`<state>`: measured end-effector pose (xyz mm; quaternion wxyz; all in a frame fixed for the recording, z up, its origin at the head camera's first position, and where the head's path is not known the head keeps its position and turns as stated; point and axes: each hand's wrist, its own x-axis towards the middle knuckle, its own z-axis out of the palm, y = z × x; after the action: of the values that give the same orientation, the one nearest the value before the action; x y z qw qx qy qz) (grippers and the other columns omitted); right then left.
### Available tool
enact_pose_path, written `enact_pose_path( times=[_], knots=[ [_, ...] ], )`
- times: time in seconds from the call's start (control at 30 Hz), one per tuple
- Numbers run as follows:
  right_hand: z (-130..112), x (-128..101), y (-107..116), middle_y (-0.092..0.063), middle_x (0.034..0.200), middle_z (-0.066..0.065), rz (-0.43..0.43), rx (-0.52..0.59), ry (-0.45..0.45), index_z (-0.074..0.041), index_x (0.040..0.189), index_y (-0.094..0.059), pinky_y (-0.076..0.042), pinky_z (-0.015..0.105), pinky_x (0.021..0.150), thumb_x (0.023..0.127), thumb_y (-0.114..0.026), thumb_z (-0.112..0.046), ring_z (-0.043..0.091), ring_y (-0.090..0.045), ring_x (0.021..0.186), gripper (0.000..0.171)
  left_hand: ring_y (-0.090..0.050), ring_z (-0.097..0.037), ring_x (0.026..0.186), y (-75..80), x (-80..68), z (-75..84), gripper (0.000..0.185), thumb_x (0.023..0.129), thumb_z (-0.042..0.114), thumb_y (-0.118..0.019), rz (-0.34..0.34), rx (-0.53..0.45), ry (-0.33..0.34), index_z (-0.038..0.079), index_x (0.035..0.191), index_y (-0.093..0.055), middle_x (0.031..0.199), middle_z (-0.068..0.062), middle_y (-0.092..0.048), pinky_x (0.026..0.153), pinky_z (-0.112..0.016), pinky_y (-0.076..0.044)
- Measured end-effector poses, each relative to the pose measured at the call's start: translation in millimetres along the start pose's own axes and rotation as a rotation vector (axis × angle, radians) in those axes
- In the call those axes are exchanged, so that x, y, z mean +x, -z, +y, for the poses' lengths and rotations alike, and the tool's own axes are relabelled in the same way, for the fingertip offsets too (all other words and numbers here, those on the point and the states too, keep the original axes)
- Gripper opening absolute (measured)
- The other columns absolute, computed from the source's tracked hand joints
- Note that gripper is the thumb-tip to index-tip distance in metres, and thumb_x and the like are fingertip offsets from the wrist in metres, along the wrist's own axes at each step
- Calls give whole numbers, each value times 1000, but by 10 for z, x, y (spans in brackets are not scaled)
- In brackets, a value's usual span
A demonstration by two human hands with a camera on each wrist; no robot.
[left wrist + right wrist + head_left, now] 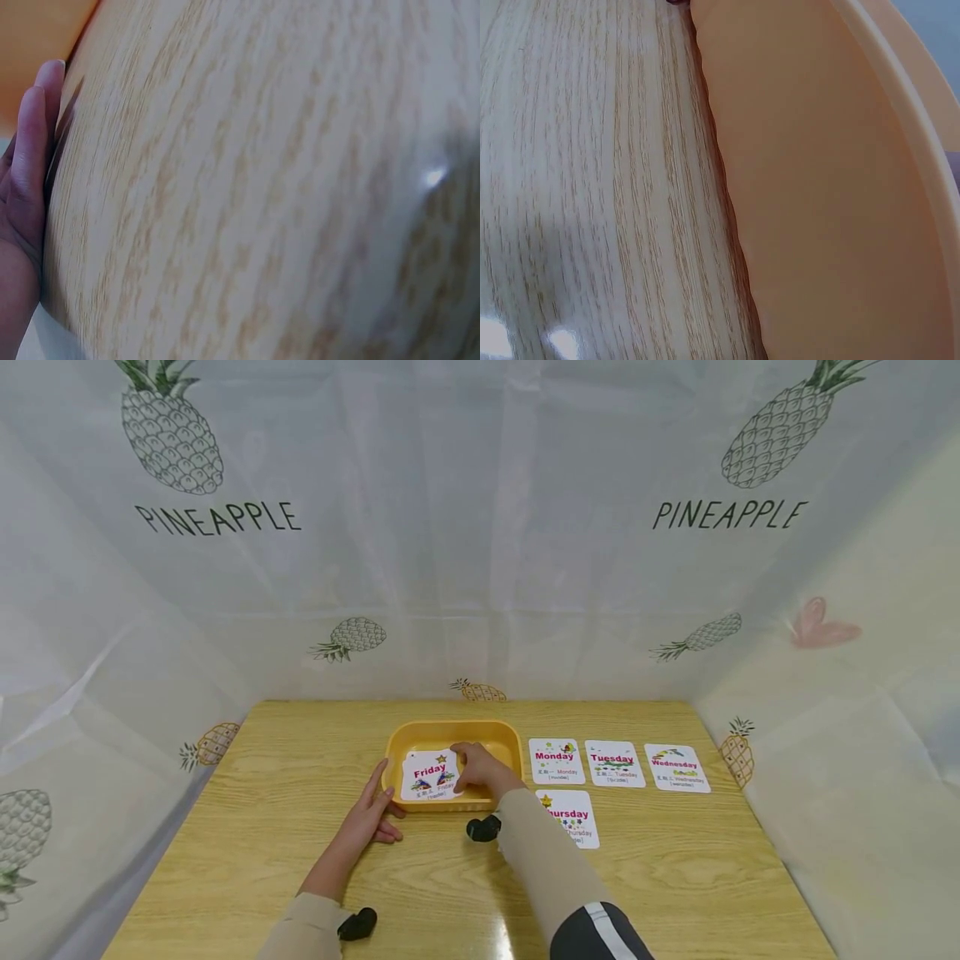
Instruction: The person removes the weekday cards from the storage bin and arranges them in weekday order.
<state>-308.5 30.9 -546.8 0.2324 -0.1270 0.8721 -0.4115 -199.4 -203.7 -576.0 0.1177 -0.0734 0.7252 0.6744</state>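
A white card printed "Friday" (430, 775) lies inside the yellow tray (453, 727). My right hand (483, 768) reaches over the tray's front rim, thumb and forefinger pinching the card's right edge. At the tray's front left corner, my left hand (367, 817) rests against the outer wall with fingers extended. Those fingers (30, 142) show at the edge of the left wrist view, beside the orange-looking tray wall (37, 45). In the right wrist view, the tray's front wall (817, 172) fills much of the frame and hides most of the right hand.
Right of the tray, cards reading Monday (557, 762), Tuesday (615, 764) and Wednesday (677, 768) form a row. Below Monday lies a Thursday card (573, 820), partly covered by the right sleeve (551, 852). Pineapple-print cloth (480, 568) surrounds the wooden table (675, 877).
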Motion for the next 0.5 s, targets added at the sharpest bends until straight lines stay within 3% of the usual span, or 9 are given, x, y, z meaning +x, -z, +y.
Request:
enact_pose_path(
  times=[0.13, 0.5],
  knots=[
    [12, 23, -4, -45, 101, 7, 2, 12, -5, -7, 139, -51, -42, 28, 66, 73, -83, 4, 21, -43, 89, 74, -67, -29, 57, 4, -6, -11, 58, 104, 39, -45, -3, 3, -1, 48, 153, -16, 90, -17, -65, 50, -35, -56],
    [-61, -63, 21, -47, 98, 9, 35, 54, -23, 0, 121, -58, -42, 24, 66, 76, -80, 6, 20, -43, 85, 51, -67, -30, 57, -3, -15, 20, 59, 104, 40, -46, 1, -4, 7, 46, 154, -16, 91, -18, -65, 50, -33, -56]
  ],
)
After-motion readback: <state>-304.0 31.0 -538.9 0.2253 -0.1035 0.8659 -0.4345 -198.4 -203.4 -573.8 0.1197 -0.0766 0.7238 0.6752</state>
